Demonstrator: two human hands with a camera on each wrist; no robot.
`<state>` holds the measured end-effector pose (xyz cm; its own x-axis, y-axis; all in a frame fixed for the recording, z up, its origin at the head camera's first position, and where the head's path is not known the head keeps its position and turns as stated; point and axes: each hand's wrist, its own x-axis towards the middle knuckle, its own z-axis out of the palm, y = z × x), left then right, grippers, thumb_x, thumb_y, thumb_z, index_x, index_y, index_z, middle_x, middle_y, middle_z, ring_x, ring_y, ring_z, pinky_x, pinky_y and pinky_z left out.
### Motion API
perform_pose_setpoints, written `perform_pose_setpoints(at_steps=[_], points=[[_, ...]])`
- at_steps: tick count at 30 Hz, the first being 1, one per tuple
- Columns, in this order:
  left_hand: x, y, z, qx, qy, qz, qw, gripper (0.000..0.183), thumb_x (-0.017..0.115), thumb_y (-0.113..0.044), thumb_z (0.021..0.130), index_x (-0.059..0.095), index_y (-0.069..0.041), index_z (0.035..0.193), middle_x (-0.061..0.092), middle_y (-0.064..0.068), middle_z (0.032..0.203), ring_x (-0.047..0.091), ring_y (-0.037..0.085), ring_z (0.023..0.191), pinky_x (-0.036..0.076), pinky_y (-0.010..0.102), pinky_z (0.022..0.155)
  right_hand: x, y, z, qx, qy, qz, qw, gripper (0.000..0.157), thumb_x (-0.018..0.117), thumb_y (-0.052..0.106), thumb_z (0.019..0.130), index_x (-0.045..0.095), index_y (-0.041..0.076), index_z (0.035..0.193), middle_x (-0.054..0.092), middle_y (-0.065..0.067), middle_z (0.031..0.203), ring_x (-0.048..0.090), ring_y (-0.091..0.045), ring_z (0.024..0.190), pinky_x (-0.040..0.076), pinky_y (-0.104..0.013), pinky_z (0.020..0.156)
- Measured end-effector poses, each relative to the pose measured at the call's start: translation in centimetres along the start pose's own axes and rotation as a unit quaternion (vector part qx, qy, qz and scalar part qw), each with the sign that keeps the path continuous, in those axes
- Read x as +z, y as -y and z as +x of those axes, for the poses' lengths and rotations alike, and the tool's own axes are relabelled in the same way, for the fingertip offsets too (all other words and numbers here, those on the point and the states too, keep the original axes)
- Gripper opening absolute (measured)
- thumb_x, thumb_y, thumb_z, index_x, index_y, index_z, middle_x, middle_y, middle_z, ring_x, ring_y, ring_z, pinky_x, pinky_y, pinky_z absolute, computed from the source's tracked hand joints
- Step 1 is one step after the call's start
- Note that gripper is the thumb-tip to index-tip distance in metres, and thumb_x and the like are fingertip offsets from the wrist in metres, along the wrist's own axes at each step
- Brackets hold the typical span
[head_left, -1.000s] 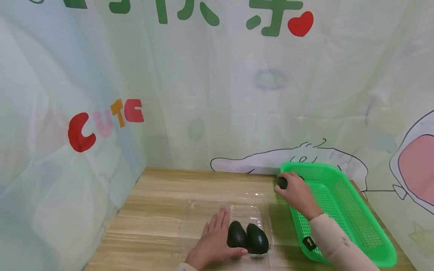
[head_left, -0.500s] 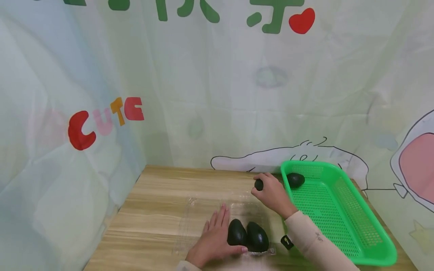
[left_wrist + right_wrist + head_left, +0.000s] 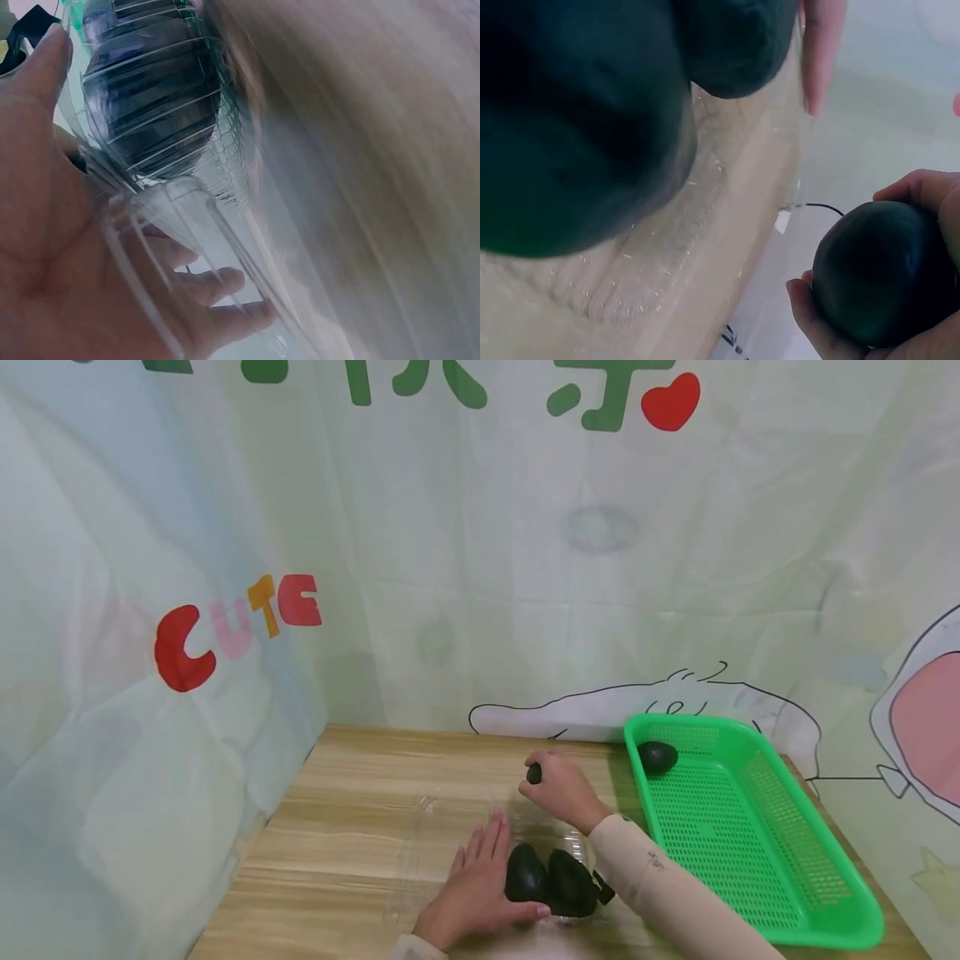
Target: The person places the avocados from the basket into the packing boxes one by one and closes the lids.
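Note:
My right hand (image 3: 562,789) grips a dark green avocado (image 3: 885,274), held up over the back part of a clear plastic clamshell container (image 3: 176,199). Inside the container, two more avocados lie side by side, a left one (image 3: 527,872) and a right one (image 3: 572,883). Beside them my left hand (image 3: 468,889) rests on the container with straight fingers, its thumb stretched along their near side. In the left wrist view, clear plastic edges cross in front of those fingers. Another avocado (image 3: 657,757) sits in the far left corner of a green plastic basket (image 3: 738,835).
The basket stands on the right of the wood-grain table (image 3: 360,777), close to the printed cloth backdrop (image 3: 450,635) behind. A small black tab (image 3: 602,888) shows beside the right sleeve (image 3: 660,877), overlapping the right avocado's edge in the head view.
My right hand has moved left from the basket's far left corner with the avocado in it, to behind the other two. The left hand has stayed in place.

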<state>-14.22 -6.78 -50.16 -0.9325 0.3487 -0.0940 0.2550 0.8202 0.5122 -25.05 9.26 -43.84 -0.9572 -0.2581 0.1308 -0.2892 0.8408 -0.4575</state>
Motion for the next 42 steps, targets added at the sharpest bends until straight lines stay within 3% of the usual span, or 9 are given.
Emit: perform_pose_setpoints(at_steps=[8,17,27,42], points=[[0.0,0.0,0.1,0.004,0.000,-0.006,1.0000,0.131,0.056,-0.087,0.062,0.006,-0.010,0.155,0.002,0.010,0.162,0.012,0.042,0.145,0.019,0.067,0.108,1.6,0.0,0.3,0.033,0.029,0.003,0.999,0.042,0.070,0.032,0.082,0.061,0.003,0.112,0.060,-0.016,0.109,0.059,-0.022,0.084,0.054,-0.036,0.072],[0.0,0.1,0.1,0.002,0.004,-0.003,1.0000,0.132,0.054,-0.088,0.062,0.005,-0.009,0.155,0.001,0.010,0.162,0.012,0.042,0.145,0.020,0.068,0.107,3.0,0.5,-0.3,0.030,0.066,0.005,0.997,0.052,0.070,0.027,0.087,0.052,-0.002,0.126,0.043,-0.023,0.129,0.060,-0.030,0.099,0.053,-0.043,0.086],[-0.1,-0.1,0.0,0.009,0.006,-0.007,0.9999,0.131,0.054,-0.088,0.063,0.003,-0.009,0.155,0.000,0.010,0.162,0.012,0.042,0.145,0.023,0.067,0.107,3.4,0.5,-1.1,0.002,0.089,0.008,0.996,0.054,0.066,0.023,0.091,0.045,-0.004,0.132,0.036,-0.026,0.132,0.058,-0.035,0.106,0.050,-0.047,0.092],[0.0,0.0,0.1,0.012,-0.001,-0.006,0.9999,0.131,0.056,-0.087,0.063,0.007,-0.007,0.155,0.006,0.014,0.162,0.015,0.044,0.144,0.023,0.069,0.105,-0.1,-0.4,-3.1,0.031,0.078,0.029,0.996,0.048,0.062,0.032,0.092,0.053,0.002,0.128,0.048,-0.017,0.128,0.060,-0.029,0.103,0.050,-0.048,0.091]])
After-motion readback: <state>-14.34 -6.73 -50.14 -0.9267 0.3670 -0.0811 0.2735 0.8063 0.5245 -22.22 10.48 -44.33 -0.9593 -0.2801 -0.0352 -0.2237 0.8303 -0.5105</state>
